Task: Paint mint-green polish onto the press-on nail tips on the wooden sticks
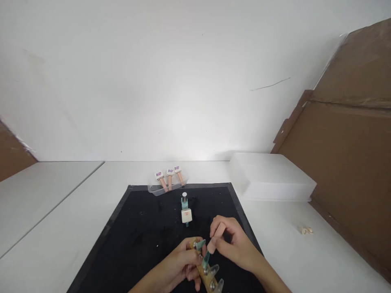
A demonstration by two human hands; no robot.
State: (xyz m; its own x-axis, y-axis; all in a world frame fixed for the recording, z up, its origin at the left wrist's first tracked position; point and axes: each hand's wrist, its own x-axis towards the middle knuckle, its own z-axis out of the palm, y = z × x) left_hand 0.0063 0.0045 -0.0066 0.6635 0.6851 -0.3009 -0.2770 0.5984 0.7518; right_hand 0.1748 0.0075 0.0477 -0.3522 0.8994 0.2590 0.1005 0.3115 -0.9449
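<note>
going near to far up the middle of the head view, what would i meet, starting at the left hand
Left hand holding a yellowish nail-tip stand → white square polish bottle → teal piece with silver-and-white top → clear plastic tray with three pink-capped bottles → white wall

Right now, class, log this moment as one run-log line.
left hand: holding yellowish strip | right hand: holding pink cap at green nail tip | clear tray: three pink-capped bottles

White table under black mat, white box, small beige rings, and clear tray at mat's far edge
</note>
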